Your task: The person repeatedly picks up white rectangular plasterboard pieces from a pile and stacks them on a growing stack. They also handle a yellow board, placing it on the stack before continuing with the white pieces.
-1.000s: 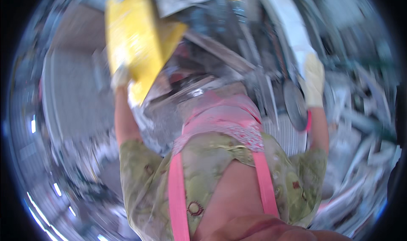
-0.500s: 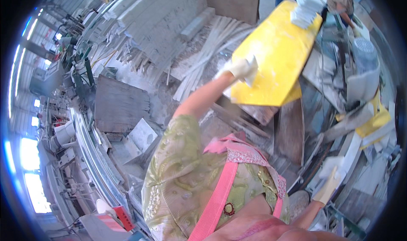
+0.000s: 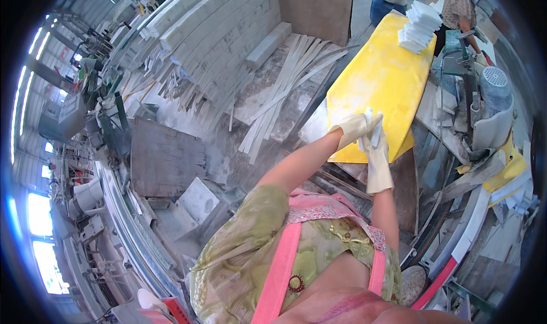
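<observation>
Both my hands wear cream gloves and meet over the near end of a yellow sheet-covered board [image 3: 379, 79]. My left hand [image 3: 354, 128], coming in from the left, closes on a small white stone tile [image 3: 369, 116]. Just below and to its right, my right hand [image 3: 377, 160] points away from me, its fingers closed on another narrow white tile [image 3: 375, 135]. The tiles stand edge-on, close together between the two hands; whether they touch is hard to see. At the board's far end rises a leaning stack of white tiles [image 3: 419, 30].
Long pale strips [image 3: 279, 90] lie in a heap beyond my left arm, below stacked stone slabs [image 3: 222, 39]. On the right stands a machine with a blue-grey motor [image 3: 494, 84]. Behind it another person [image 3: 459, 10] works. A blue drum [image 3: 387, 5] stands at the back.
My right hand has come up from the lower right, carrying a white tile to the yellow board. My left hand has shifted slightly right and nearer, still holding its tile.
</observation>
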`<move>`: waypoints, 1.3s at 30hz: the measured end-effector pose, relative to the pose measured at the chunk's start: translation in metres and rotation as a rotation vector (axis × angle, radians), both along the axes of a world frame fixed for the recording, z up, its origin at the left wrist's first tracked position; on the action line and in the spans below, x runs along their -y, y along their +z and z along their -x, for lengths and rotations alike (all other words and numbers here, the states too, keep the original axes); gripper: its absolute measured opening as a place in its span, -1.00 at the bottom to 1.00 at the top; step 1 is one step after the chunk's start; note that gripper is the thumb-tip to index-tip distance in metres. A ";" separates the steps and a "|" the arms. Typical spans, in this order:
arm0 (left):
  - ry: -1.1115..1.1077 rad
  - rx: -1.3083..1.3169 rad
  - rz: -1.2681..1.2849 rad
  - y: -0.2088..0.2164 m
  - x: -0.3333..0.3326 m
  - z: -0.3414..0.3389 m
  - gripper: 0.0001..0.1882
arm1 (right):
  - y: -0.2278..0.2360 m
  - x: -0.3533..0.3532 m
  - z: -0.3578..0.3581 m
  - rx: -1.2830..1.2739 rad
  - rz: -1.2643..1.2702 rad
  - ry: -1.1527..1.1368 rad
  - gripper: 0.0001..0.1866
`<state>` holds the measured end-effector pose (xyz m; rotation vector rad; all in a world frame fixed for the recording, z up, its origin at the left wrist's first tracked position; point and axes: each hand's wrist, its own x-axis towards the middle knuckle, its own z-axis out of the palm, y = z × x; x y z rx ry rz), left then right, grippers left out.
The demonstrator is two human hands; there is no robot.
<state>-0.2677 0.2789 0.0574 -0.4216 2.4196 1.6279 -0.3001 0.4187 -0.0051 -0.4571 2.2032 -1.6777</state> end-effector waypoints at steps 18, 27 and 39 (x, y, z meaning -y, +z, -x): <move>0.193 -0.019 0.281 -0.032 -0.003 0.019 -0.76 | 0.010 -0.545 -0.082 -0.485 -0.898 -0.732 -0.41; 0.218 -0.031 0.539 -0.033 -0.035 -0.005 -0.67 | -0.027 -0.563 -0.053 -0.569 -0.581 -0.543 -0.46; 0.348 -0.036 0.467 -0.010 -0.057 -0.006 -0.55 | 0.003 -0.587 0.004 -0.773 -1.441 -0.090 -0.32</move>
